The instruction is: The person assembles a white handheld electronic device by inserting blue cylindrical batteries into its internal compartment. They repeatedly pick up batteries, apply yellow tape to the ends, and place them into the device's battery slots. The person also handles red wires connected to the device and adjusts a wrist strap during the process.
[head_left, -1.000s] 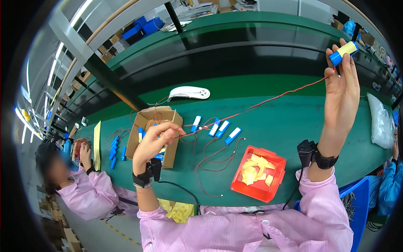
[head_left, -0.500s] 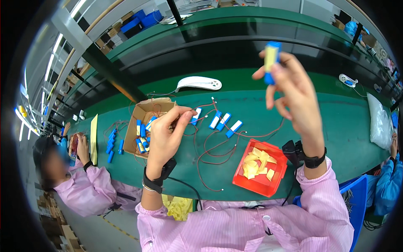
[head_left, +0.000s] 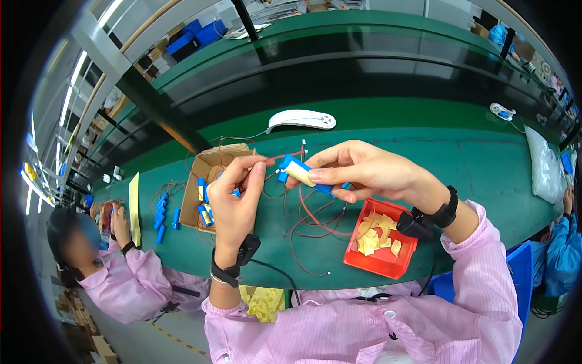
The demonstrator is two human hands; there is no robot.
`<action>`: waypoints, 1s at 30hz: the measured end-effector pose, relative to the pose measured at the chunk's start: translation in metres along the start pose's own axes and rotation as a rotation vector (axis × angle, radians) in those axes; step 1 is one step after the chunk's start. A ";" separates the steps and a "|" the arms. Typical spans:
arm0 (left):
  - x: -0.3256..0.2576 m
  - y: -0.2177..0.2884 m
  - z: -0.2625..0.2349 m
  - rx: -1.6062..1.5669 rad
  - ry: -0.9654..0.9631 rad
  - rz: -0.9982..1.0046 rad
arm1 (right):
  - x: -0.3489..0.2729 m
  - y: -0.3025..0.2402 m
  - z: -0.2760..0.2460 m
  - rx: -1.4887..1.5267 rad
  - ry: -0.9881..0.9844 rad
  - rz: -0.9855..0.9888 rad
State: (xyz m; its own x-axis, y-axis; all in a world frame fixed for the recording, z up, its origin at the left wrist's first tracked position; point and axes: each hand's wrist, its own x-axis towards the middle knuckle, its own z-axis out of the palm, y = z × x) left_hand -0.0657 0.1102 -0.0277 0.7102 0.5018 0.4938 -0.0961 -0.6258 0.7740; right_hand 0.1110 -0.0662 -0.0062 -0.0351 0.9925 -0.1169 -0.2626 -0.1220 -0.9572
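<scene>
My right hand (head_left: 376, 168) grips a blue battery pack (head_left: 298, 171) with a pale yellow patch on its side, above the middle of the bench. Thumb and forefinger of my left hand (head_left: 233, 203) are pinched together on a thin red wire (head_left: 276, 159), which runs to the near end of that pack. Behind and below my right hand lie more blue packs, mostly hidden by it. Beside my left hand stands an open cardboard box (head_left: 202, 165) holding several blue packs with yellow patches. Long reddish wires (head_left: 292, 242) curl over the bench between my hands.
A red tray (head_left: 370, 267) of yellow pieces (head_left: 383, 229) sits near the bench's front edge. Several blue packs (head_left: 160, 212) lie left of the box. At the back rests a white curved device (head_left: 303, 119); far right, a clear plastic bag (head_left: 544, 170). Another person (head_left: 130, 273) sits at left.
My right hand has come down and left with the battery pack, from high above the bench to beside my left hand. My left hand stays pinched, shifted only slightly.
</scene>
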 end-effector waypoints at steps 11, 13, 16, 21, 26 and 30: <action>0.000 -0.013 -0.037 -0.225 -0.531 -0.290 | -0.001 0.007 0.002 -0.310 0.196 -0.095; 0.001 -0.005 -0.028 -0.191 -0.523 -0.216 | 0.001 0.010 0.003 -0.291 0.160 -0.111; -0.001 0.003 -0.012 -0.079 -0.434 -0.130 | -0.001 0.009 0.008 -0.274 0.156 -0.116; -0.005 0.011 -0.003 0.105 -0.451 -0.053 | -0.006 0.013 0.003 -0.254 0.206 -0.132; -0.001 0.019 -0.013 0.215 -0.678 0.051 | -0.011 0.017 -0.003 -0.254 0.284 -0.142; -0.001 0.000 -0.032 -0.072 -0.330 -0.148 | -0.023 0.007 -0.012 -0.280 0.350 -0.109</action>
State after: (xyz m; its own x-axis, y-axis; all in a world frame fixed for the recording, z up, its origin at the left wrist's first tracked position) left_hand -0.0883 0.1286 -0.0151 0.9055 0.3568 0.2297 -0.0164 -0.5115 0.8592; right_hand 0.1217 -0.0901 -0.0131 0.3184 0.9467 -0.0483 0.0255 -0.0594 -0.9979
